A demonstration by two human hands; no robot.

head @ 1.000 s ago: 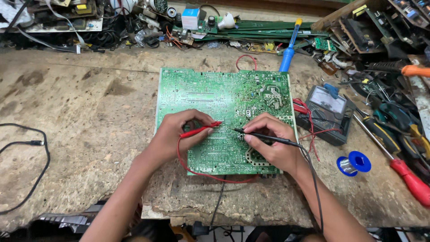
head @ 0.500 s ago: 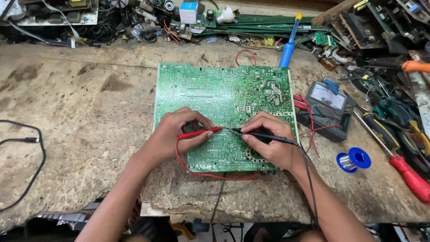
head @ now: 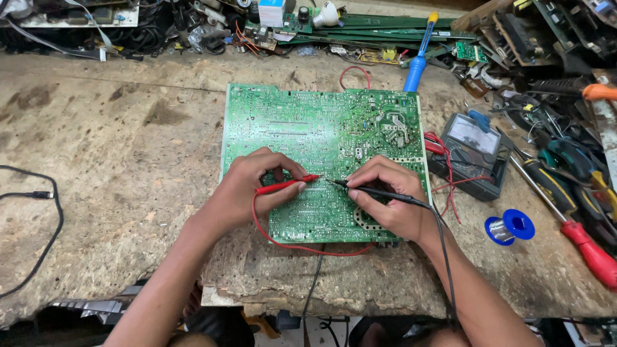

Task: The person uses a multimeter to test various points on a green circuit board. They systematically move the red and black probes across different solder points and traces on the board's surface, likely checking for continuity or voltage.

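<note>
A large green rectangular printed circuit board (head: 321, 154) lies solder-side up in the middle of a worn, stained wooden workbench (head: 116, 148), its face crowded with fine traces and silver solder points. The left hand (head: 254, 189) is closed in a pen-like pinch around a slim red plastic test probe (head: 286, 186), whose tip touches the board near its centre. The right hand (head: 385, 199) is likewise curled shut around a slim black test probe (head: 379, 191), its tip set just beside the red one. A red lead (head: 302, 247) loops below the board's near edge.

To the right, a dark grey multimeter (head: 469, 151) rests just beside the board, with a blue spool of solder wire (head: 511, 226) and a red-handled screwdriver (head: 588, 250) nearer the bench edge. A blue-handled soldering iron (head: 418, 58) lies behind the board. The back of the bench is heaped with cables, boards and tools.
</note>
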